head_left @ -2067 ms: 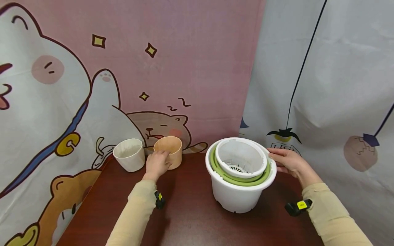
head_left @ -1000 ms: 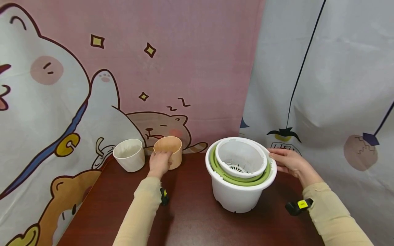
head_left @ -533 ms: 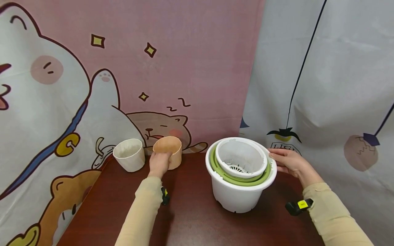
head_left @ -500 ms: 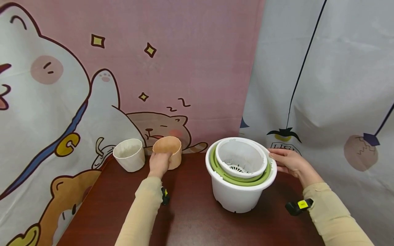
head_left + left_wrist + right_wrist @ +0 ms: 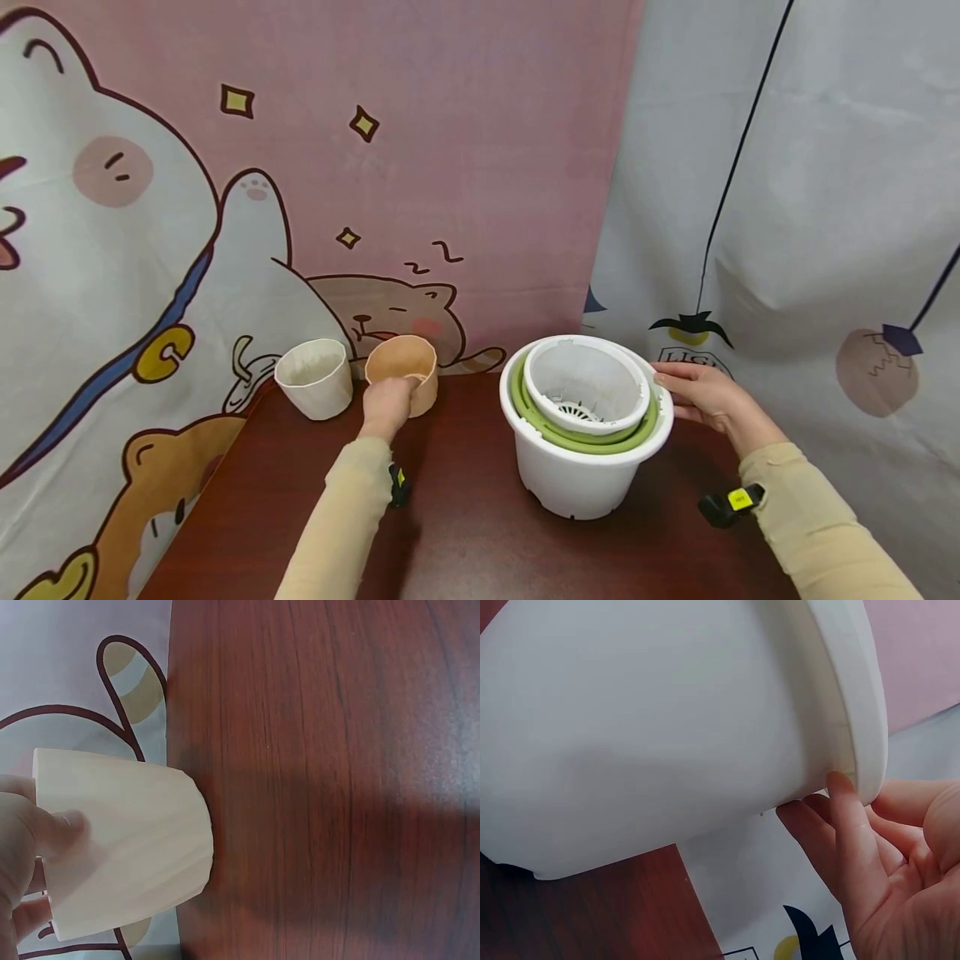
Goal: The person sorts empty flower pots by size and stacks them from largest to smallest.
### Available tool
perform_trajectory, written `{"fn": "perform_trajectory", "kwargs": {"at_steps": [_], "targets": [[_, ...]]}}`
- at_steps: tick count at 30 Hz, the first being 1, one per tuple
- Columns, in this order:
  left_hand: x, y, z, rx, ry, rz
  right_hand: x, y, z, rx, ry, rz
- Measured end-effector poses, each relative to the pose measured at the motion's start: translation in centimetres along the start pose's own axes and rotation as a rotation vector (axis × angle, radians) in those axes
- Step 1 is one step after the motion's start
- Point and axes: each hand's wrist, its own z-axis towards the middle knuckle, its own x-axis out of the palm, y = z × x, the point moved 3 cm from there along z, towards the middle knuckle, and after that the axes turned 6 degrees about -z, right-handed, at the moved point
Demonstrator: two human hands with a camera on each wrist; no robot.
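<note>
My left hand (image 5: 386,408) pinches the near rim of a peach-coloured flowerpot (image 5: 401,357) standing upright towards the back of the table. In the left wrist view its thumb lies on the outer wall of the peach flowerpot (image 5: 127,847), and other fingers are partly hidden at the rim. On the right, my right hand (image 5: 708,402) grips the rim of a large white flowerpot (image 5: 573,483). Nested inside that are a green pot (image 5: 528,417) and a smaller white pot (image 5: 592,379) with a slotted bottom. The right wrist view shows fingertips under the large white flowerpot's rim (image 5: 866,697).
A cream-white flowerpot (image 5: 315,387) stands just left of the peach one, close to the table's left edge. The dark red-brown table (image 5: 480,542) ends at a pink cartoon-printed curtain (image 5: 487,167) and a pale grey curtain (image 5: 795,208) on the right.
The peach flowerpot has shifted slightly left and towards me with my left hand, which moved a little right earlier. The right hand and the nested pots have stayed in place.
</note>
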Motion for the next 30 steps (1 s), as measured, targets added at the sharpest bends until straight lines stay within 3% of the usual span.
{"fn": "perform_trajectory", "kwargs": {"at_steps": [14,23,30], "targets": [[-0.5,-0.5,-0.9,0.132,-0.014,0.040,0.0,0.4,-0.1,0.008,0.017,-0.007],[-0.7,-1.2,-1.2,0.180,0.000,0.050,0.0,0.3,0.0,0.003,0.028,0.007],[-2.1,-2.0,-1.3,0.247,-0.014,0.061,0.1,0.4,-0.1,0.002,0.019,-0.019]]}}
